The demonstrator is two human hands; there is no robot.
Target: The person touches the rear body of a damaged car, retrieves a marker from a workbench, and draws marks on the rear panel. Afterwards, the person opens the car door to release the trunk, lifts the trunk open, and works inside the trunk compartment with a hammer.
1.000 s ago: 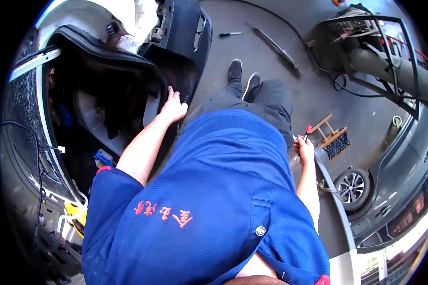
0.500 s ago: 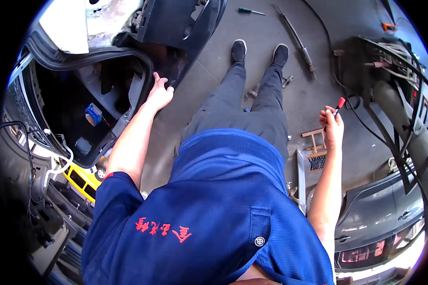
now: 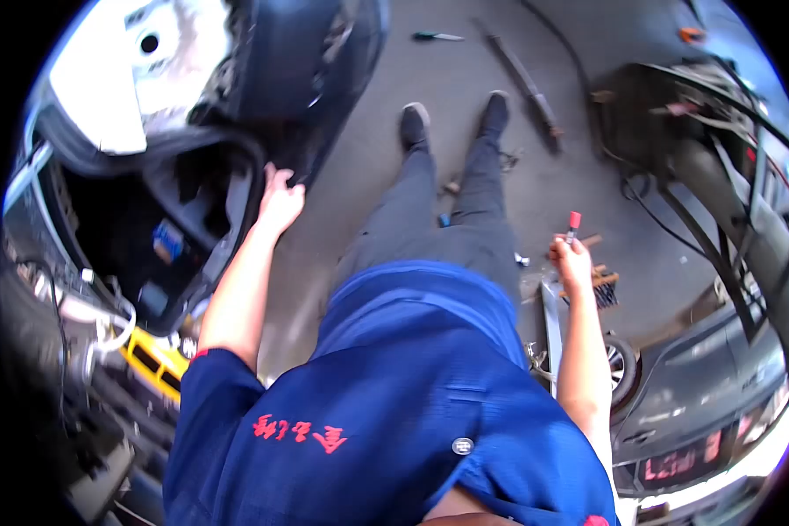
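My left hand (image 3: 280,202) is at the edge of the dark bumper (image 3: 294,96), beside the black rubber seal (image 3: 256,175) of the open car body. Its fingers are partly spread, and nothing shows between them. On the other side, my right hand (image 3: 572,256) is closed around a red-capped marker (image 3: 573,226), its cap pointing up. That hand is held out over the floor, near a small wooden-framed item (image 3: 603,287).
A long metal rod (image 3: 526,86) and a green-handled screwdriver (image 3: 437,36) lie on the floor beyond my shoes. At right stand a metal frame (image 3: 719,188) and a dark car (image 3: 701,394). A blue box (image 3: 168,240) sits inside the car body.
My right hand first moved outward and up with the marker, then came back inward and lower. My left hand shifted slightly left along the bumper edge. The camera view has also shifted.
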